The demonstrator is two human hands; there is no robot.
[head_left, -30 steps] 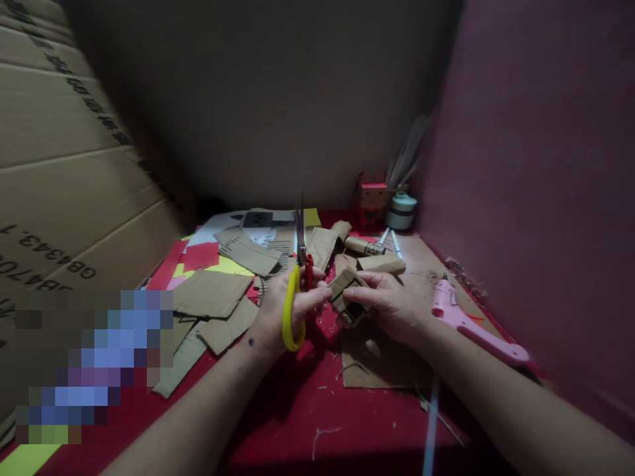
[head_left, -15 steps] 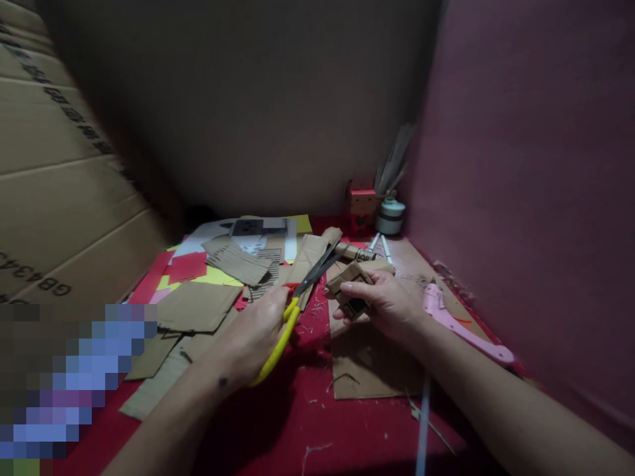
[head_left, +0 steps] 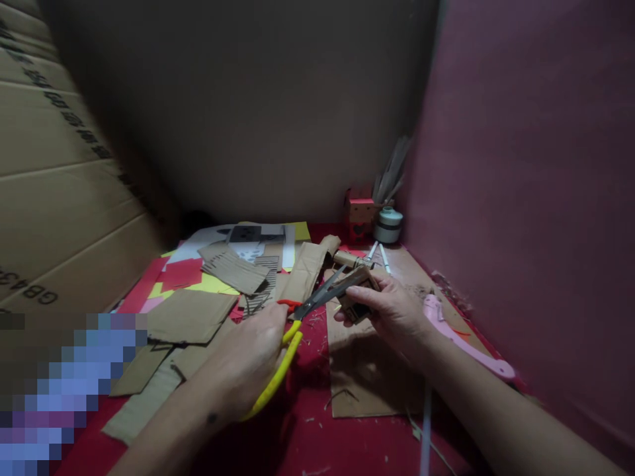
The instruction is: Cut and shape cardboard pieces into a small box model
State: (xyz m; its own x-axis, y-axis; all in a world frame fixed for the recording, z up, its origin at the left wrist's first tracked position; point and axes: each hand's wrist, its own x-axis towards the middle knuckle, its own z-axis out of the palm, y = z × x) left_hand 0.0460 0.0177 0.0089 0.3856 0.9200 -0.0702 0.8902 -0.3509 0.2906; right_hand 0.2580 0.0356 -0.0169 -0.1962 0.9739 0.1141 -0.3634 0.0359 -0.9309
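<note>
Plainly brown, black-marked cardboard piece (head_left: 356,309) between right fingers (head_left: 368,296), with yellow-handled scissors (head_left: 306,308), blades apart, in left fingers (head_left: 274,324).

The scissors (head_left: 301,311) have metal blades (head_left: 314,302) and smooth plastic handles (head_left: 282,375)

Right grip (head_left: 401,311) partly hides cardboard piece (head_left: 360,311); carton (head_left: 59,211) cut off.
</note>
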